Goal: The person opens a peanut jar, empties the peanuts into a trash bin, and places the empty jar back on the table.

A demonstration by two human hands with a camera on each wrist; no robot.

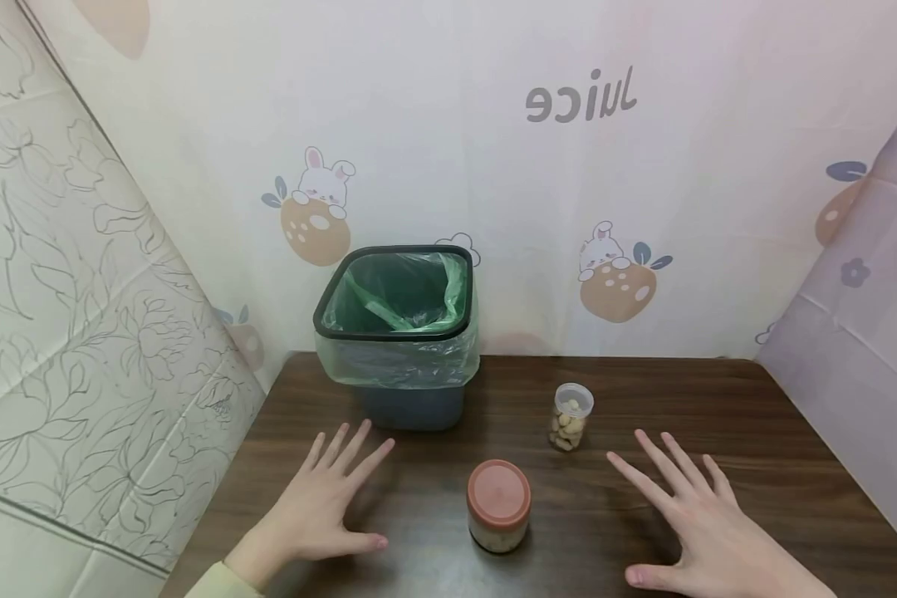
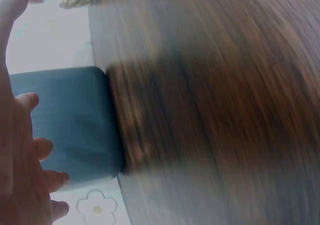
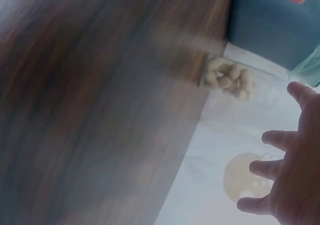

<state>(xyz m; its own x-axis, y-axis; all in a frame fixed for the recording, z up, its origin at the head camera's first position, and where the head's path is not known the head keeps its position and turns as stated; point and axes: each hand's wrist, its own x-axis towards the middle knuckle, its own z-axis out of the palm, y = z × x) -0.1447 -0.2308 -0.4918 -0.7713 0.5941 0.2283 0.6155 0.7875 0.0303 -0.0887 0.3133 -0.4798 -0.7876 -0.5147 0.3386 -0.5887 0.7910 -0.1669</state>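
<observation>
My left hand [image 1: 317, 502] is held over the left of the table, fingers spread, touching nothing. To the right, my right hand [image 1: 706, 527] is likewise spread and holds nothing. Between them stands a jar with a reddish-orange lid [image 1: 499, 496], upright, its contents hard to make out from above. A small clear jar [image 1: 570, 418] of pale, nut-like pieces stands farther back, left of my right fingertips; the pieces [image 3: 227, 77] show through its side in the right wrist view. Beyond my left fingertips is a dark trash bin [image 1: 411, 407]; its side [image 2: 75, 125] fills part of the left wrist view.
A translucent green bag [image 1: 399, 365] lines the bin and folds over its black rim. The dark wooden table [image 1: 643, 386] meets a printed curtain [image 1: 448, 124] at the back. Patterned sheets [image 1: 67, 291] hang along both sides.
</observation>
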